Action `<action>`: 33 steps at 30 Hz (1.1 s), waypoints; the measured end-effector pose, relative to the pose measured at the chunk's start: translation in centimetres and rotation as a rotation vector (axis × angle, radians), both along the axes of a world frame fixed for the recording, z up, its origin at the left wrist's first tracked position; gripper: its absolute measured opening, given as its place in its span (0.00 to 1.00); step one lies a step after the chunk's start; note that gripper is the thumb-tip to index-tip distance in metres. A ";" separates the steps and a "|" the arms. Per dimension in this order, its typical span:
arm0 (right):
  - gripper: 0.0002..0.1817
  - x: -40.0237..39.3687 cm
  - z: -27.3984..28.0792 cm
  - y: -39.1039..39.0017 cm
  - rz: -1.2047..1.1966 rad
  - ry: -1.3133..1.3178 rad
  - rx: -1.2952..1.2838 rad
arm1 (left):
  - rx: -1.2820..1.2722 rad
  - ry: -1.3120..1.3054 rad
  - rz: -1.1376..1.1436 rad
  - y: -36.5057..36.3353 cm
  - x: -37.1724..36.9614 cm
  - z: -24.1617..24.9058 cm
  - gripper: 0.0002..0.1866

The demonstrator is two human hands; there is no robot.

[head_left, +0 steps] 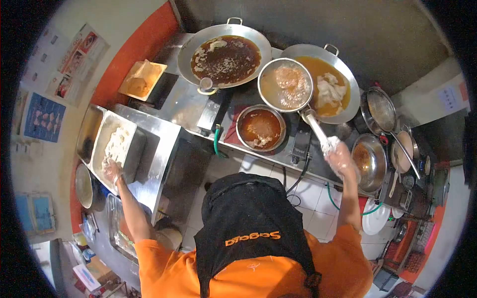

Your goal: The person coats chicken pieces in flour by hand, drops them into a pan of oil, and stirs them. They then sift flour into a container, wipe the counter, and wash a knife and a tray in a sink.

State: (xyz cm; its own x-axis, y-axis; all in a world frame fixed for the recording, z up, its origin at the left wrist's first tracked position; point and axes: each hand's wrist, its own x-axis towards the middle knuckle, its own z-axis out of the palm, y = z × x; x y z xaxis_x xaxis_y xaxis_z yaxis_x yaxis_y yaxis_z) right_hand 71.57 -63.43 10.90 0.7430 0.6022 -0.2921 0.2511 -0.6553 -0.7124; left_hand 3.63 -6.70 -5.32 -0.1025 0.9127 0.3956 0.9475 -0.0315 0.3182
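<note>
My right hand [342,160], in a clear plastic glove with white coating on it, is wrapped round the long handle of a round strainer [286,83]. The strainer's bowl overlaps the left rim of the right wok [350,82] and shows brownish, frothy contents. Pale pieces of food [328,94] lie in that wok's yellowish oil. On the other side, my left hand [112,171], also gloved, reaches into a metal tray [130,166] of white-coated pieces [117,143]. Its fingers are partly hidden among them.
Left of the strainer stands another wok [184,58] of dark oil with pale bits. A metal bowl [240,130] of reddish-brown liquid sits at the counter's front. Several pans and a steel bowl [373,185] crowd the right. An orange-stained container [158,78] is at the left.
</note>
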 end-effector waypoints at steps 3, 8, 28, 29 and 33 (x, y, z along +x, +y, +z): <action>0.08 -2.9 -3.9 -1.4 0.135 -0.180 0.105 | 0.022 0.266 0.104 -0.1 0.2 -0.2 0.25; 0.18 -5.1 -15.4 -4.3 0.236 -0.410 -0.242 | -0.035 0.424 0.165 -0.3 1.1 0.6 0.29; 0.15 -5.9 -21.6 -10.1 -0.032 -0.233 -0.263 | -0.023 0.877 0.053 -1.3 2.4 2.5 0.17; 0.11 -6.3 -19.0 -8.7 -0.071 -0.173 -0.274 | -0.024 0.856 0.047 -0.8 1.5 1.6 0.17; 0.33 -6.9 -17.3 -7.6 -0.209 0.108 -0.257 | 0.002 0.821 -0.033 1.7 2.3 -0.3 0.19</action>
